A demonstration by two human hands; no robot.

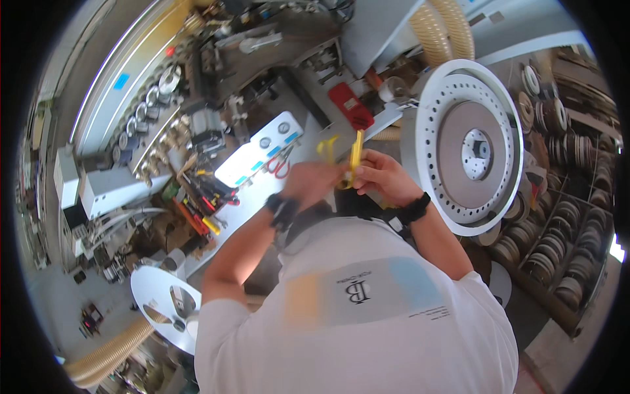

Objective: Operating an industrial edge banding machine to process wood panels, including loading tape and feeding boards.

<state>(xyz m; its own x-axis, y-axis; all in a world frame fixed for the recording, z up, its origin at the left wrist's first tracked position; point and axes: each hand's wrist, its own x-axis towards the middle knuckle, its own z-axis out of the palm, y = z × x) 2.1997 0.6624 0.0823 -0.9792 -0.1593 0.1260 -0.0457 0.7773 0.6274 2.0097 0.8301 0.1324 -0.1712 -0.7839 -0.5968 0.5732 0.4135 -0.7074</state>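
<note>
In front of my chest, my right hand [388, 178] has its fingers closed on a narrow yellow strip-like thing [356, 152], which stands upright out of the grip. What kind of thing it is, I cannot make out. My left hand [310, 181] is right beside it, smeared by motion, so its fingers do not show clearly. Just above the left hand is a blurred, curled yellow piece [326, 147]; whether it joins the strip or is held by that hand is unclear. Dark bands circle both wrists.
On the bench, red-handled scissors [281, 168] lie by a white panel with dials [259, 151]. Pliers and screwdrivers [202, 205] lie left. A red case [350, 105] is ahead. A large perforated wheel [469, 148] stands close right, before racks of discs [558, 243].
</note>
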